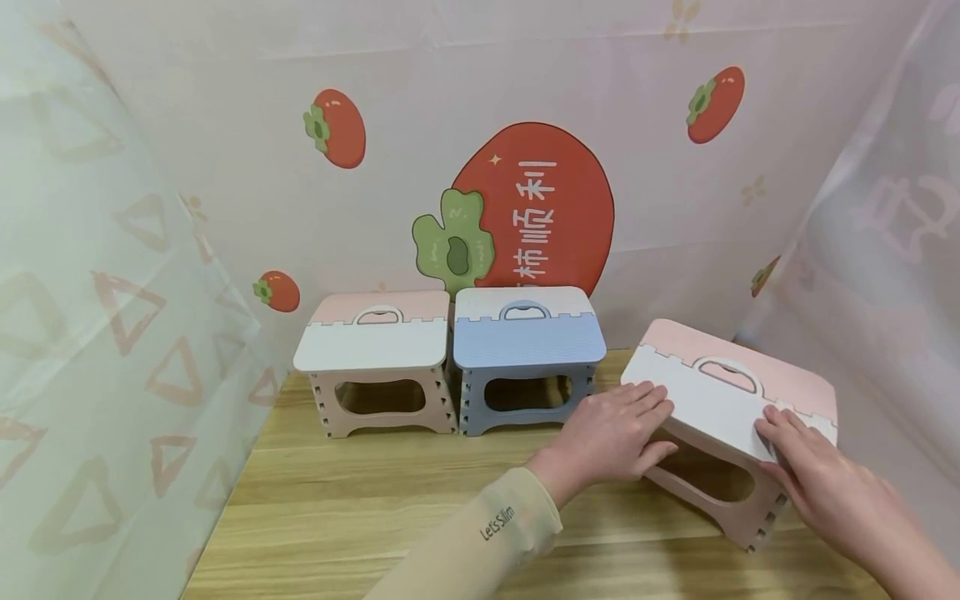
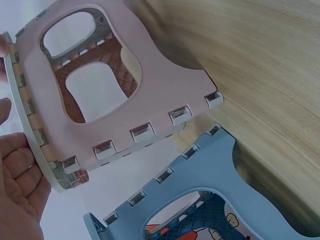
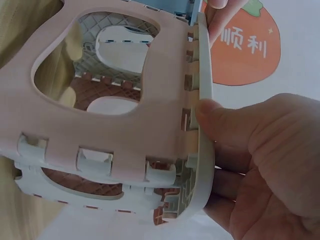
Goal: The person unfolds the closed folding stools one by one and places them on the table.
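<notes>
In the head view, a pink-and-white folding step stool (image 1: 697, 408) stands unfolded and turned at an angle at the right. My left hand (image 1: 611, 433) holds the left part of its top's front edge, fingers on the white surface and thumb at the front. Near the right front corner, my right hand (image 1: 825, 475) grips the same edge. The right wrist view shows that thumb (image 3: 215, 120) against the rim, with the other fingers behind the top. The stool's pink leg panel (image 2: 145, 65), with its large oval opening, fills much of the left wrist view.
A second pink-and-white stool (image 1: 375, 346) and a blue-and-white stool (image 1: 528, 342) stand side by side, unfolded, at the back of the wooden table (image 1: 337, 508). Behind them hangs a pale backdrop (image 1: 375, 225) printed with persimmons. Similar sheets enclose both sides.
</notes>
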Demonstrator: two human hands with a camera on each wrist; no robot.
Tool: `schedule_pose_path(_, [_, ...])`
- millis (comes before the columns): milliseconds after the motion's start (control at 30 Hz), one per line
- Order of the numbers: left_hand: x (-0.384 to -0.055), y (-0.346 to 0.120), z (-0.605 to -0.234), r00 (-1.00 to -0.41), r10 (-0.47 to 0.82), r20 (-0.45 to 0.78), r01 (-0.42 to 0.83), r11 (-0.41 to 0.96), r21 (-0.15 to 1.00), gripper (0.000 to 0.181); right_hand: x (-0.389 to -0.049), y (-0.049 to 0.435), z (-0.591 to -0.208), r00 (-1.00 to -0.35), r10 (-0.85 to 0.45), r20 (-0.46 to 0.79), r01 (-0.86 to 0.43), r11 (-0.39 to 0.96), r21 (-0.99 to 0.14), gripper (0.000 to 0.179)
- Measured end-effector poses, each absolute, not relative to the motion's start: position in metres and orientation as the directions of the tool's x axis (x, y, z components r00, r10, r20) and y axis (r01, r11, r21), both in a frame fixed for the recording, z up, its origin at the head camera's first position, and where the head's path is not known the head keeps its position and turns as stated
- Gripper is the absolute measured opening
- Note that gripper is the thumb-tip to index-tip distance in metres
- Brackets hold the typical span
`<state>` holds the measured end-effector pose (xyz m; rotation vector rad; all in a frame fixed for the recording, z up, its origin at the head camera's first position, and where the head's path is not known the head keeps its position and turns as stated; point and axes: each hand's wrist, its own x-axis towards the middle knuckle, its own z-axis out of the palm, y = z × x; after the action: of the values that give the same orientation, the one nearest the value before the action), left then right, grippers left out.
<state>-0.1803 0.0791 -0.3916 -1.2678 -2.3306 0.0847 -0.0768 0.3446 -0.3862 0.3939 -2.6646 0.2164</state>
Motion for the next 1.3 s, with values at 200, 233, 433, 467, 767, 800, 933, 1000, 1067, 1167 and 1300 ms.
schedule_pose_path(200, [-0.179, 0.080, -0.392, -0.464, 0.806, 0.367, 0.778, 0.569, -0.268, 0.057, -0.083, 0.347, -0.387, -0.865, -0.241, 0.439, -0.304, 0.949, -0.079, 0.037])
schedule_pose_path(233, [-0.179, 0.080, -0.392, -0.467, 0.807, 0.362, 0.777, 0.570, -0.267, 0.057, -0.085, 0.347, -0.387, -0.864, -0.241, 0.442, -0.305, 0.949, -0.078, 0.038])
schedule_pose_path(433, [-0.179, 0.082, -0.392, -0.475, 0.810, 0.345, 0.779, 0.569, -0.263, 0.057, -0.090, 0.350, -0.389, -0.846, -0.247, 0.473, -0.314, 0.947, -0.066, 0.035])
schedule_pose_path(467, [-0.179, 0.082, -0.392, -0.475, 0.810, 0.343, 0.779, 0.569, -0.263, 0.057, -0.091, 0.351, -0.390, -0.834, -0.254, 0.489, -0.323, 0.944, -0.062, 0.032])
schedule_pose_path(767, [-0.178, 0.085, -0.391, -0.481, 0.813, 0.328, 0.776, 0.568, -0.272, 0.058, -0.103, 0.356, -0.390, -0.811, -0.278, 0.515, -0.357, 0.932, -0.059, 0.042])
schedule_pose_path(800, [-0.178, 0.085, -0.392, -0.482, 0.814, 0.324, 0.776, 0.569, -0.274, 0.058, -0.104, 0.356, -0.390, -0.810, -0.282, 0.514, -0.362, 0.930, -0.060, 0.044])
schedule_pose_path(933, [-0.178, 0.086, -0.392, -0.488, 0.816, 0.311, 0.773, 0.569, -0.280, 0.059, -0.110, 0.360, -0.391, -0.801, -0.287, 0.526, -0.371, 0.927, -0.060, 0.054])
schedule_pose_path(1000, [-0.177, 0.087, -0.392, -0.491, 0.817, 0.304, 0.770, 0.569, -0.287, 0.060, -0.112, 0.362, -0.392, -0.799, -0.281, 0.531, -0.370, 0.927, -0.066, 0.057])
schedule_pose_path(1067, [-0.177, 0.088, -0.392, -0.494, 0.817, 0.298, 0.767, 0.571, -0.293, 0.061, -0.115, 0.363, -0.392, -0.803, -0.273, 0.530, -0.364, 0.929, -0.072, 0.060])
schedule_pose_path(1167, [-0.177, 0.089, -0.393, -0.502, 0.815, 0.289, 0.760, 0.576, -0.302, 0.062, -0.119, 0.364, -0.392, -0.788, -0.275, 0.551, -0.369, 0.927, -0.065, 0.060])
schedule_pose_path(1300, [-0.176, 0.091, -0.393, -0.513, 0.814, 0.272, 0.756, 0.578, -0.307, 0.062, -0.122, 0.365, -0.393, -0.746, -0.288, 0.600, -0.390, 0.920, -0.042, 0.062])
